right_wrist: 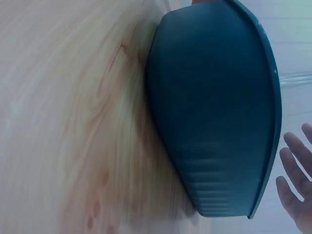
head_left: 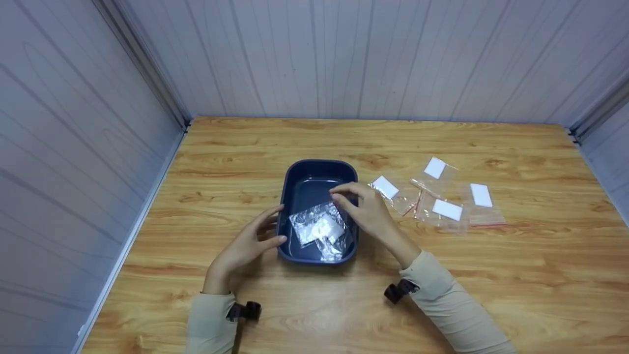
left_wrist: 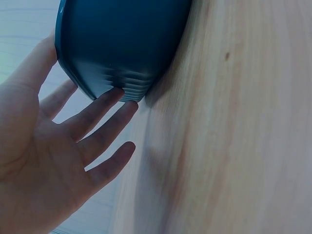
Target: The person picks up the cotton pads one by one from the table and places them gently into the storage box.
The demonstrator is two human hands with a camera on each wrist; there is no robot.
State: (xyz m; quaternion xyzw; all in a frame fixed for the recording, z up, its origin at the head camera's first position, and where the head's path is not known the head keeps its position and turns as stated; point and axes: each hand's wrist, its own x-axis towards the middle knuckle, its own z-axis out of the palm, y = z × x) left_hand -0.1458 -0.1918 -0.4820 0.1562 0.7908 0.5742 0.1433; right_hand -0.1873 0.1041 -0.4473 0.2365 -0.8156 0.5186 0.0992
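A dark blue plastic bin (head_left: pixel 307 191) stands on the table, with clear zip bags (head_left: pixel 320 229) holding white pieces lying in its near half. My left hand (head_left: pixel 245 246) is at the bin's left side, thumb at the rim; in the left wrist view its spread fingers (left_wrist: pixel 100 114) reach along the ribbed outer wall. Over the bin's right rim is my right hand (head_left: pixel 369 210), its thumb and forefinger tips close together above the bags, with no object visible between them. In the right wrist view, its loosely extended fingers (right_wrist: pixel 295 168) appear beside the rim.
Right of the bin, several more clear bags with white rectangles lie on the wooden table (head_left: pixel 221 162), among them one bag (head_left: pixel 447 210) with a neighbour (head_left: pixel 480 195) on its right. Panelled walls (head_left: pixel 295 59) border the table at the back and sides.
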